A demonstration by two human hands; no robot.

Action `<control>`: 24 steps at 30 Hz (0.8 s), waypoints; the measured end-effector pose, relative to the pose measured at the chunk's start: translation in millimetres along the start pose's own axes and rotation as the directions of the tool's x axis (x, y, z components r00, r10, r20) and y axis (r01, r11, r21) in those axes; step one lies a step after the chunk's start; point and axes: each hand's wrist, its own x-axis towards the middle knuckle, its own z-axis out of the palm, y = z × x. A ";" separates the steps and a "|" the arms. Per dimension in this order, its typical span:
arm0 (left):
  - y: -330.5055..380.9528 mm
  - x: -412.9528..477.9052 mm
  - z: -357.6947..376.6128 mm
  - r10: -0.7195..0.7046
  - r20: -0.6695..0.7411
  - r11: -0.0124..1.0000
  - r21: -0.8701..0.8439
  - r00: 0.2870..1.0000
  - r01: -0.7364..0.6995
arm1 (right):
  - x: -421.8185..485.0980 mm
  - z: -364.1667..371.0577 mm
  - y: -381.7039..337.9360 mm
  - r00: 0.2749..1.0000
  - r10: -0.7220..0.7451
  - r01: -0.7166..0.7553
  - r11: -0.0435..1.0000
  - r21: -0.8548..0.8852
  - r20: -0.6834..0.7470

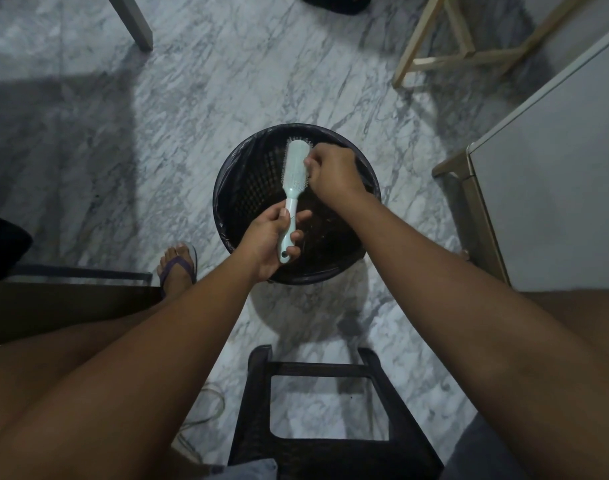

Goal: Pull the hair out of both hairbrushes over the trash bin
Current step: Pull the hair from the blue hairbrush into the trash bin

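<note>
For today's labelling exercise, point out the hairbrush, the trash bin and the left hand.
hairbrush [296, 164], head view, middle of its head.
trash bin [254, 181], head view, inner left wall.
left hand [266, 240], head view, back of the hand.

No legible text, label or number anywhere (hairbrush [295, 168] included)

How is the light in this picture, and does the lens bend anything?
Head view: dim, bluish light; soft shadows on the marble floor; the edges look stretched by the wide-angle lens; the inside of the trash bin is nearly black; the hairbrush is sharp.
</note>
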 end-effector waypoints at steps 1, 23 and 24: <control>-0.4 -1.0 -1.1 -0.002 -0.002 1.000 -0.016 1.000 0.002 | 3.7 -1.8 0.8 0.999 0.048 -0.046 0.996 0.075 -0.015; -5.7 -2.7 0.2 0.021 -0.030 0.999 0.044 0.999 -0.020 | -5.1 5.6 -3.1 0.983 -0.184 0.185 0.965 -0.186 0.020; -5.7 -3.2 1.5 0.017 -0.027 0.999 0.036 0.999 -0.016 | -5.2 4.5 -3.5 0.982 -0.187 0.185 0.969 -0.165 0.003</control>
